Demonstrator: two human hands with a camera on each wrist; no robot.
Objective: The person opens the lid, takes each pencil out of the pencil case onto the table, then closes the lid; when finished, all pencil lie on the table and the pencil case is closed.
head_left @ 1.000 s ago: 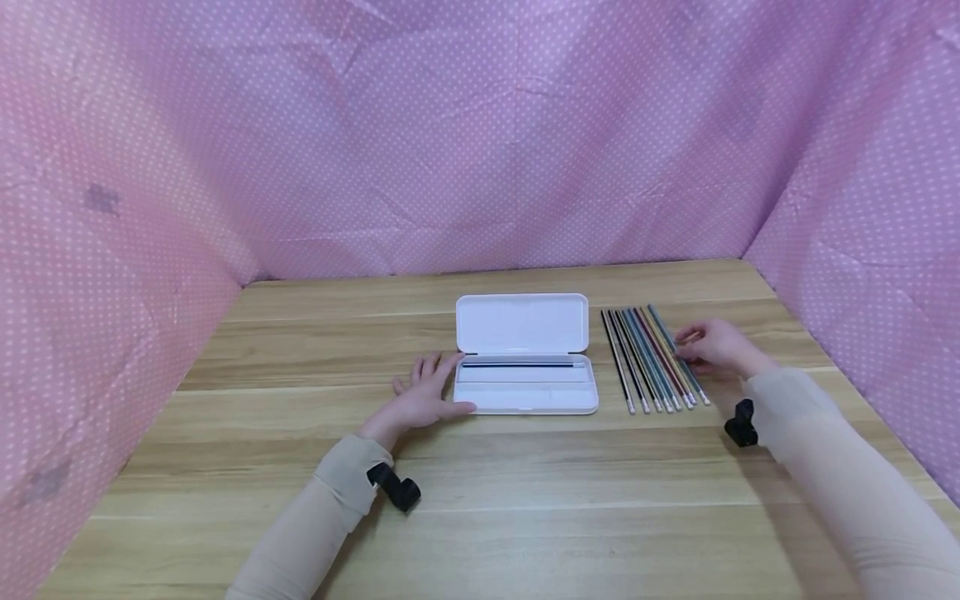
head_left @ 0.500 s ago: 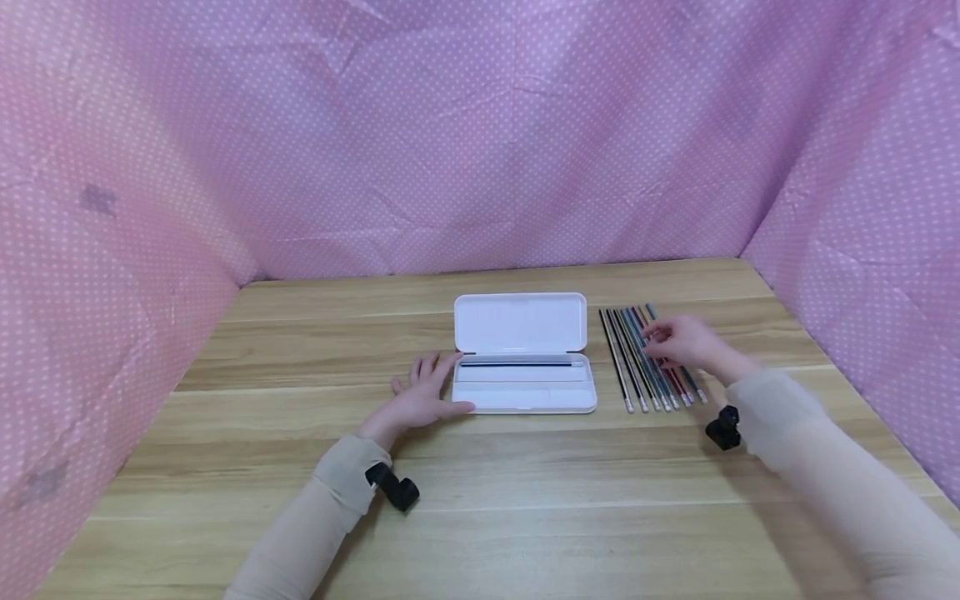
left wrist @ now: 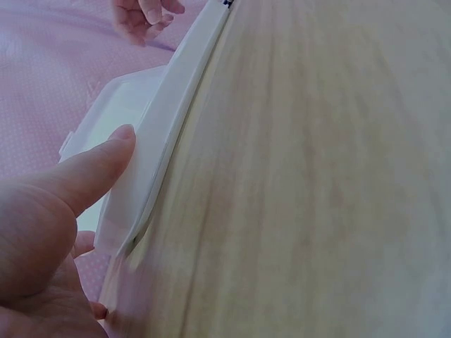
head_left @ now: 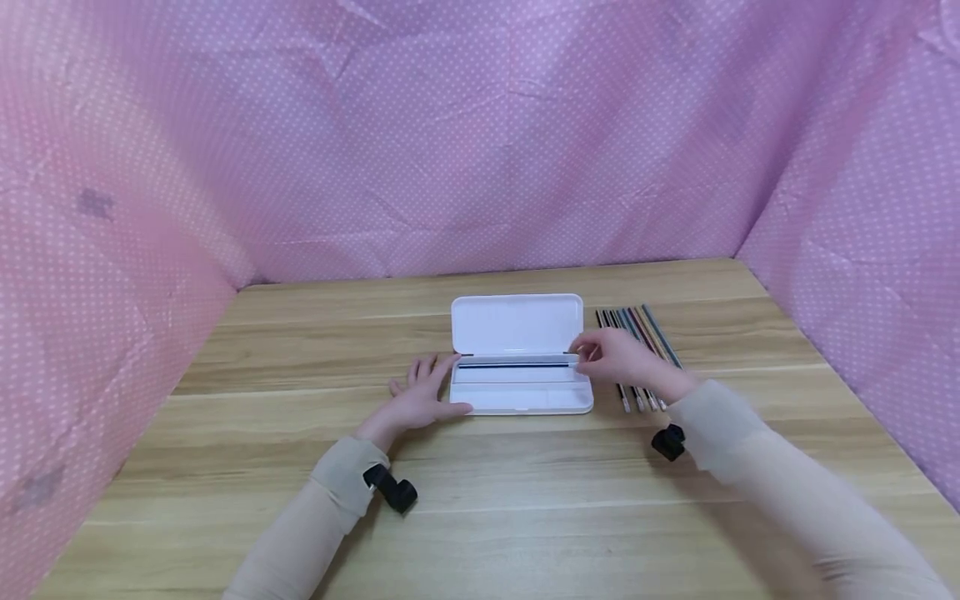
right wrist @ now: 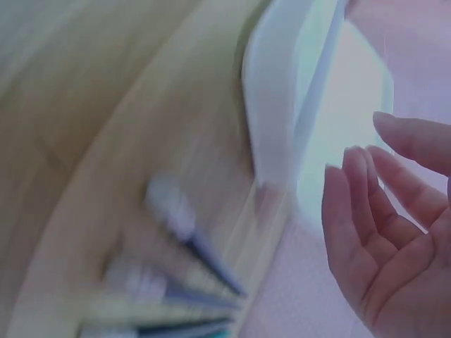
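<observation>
A white pencil case (head_left: pixel 498 398) lies with its lid (head_left: pixel 517 325) raised back. A dark pencil (head_left: pixel 510 365) lies along its rear compartment. At the case's left end, my left hand (head_left: pixel 416 404) spreads thumb and forefinger to the front and rear corners; the thumb (left wrist: pixel 106 158) touches the front wall in the left wrist view. My right hand (head_left: pixel 618 360) hovers at the case's right end, covering the pencil's eraser end. Between its loosely bent fingers and separate thumb, the right wrist view shows nothing held.
Right of the case, several pencils lie side by side, a teal one (head_left: pixel 663 337) outermost; my right hand and wrist partly hide them. The wooden table (head_left: pixel 495 500) meets pink dotted cloth (head_left: pixel 480 167) at its back and sides.
My right hand has moved left, from the outer side of the pencil row across the row to the right end of the case. The left hand stays put.
</observation>
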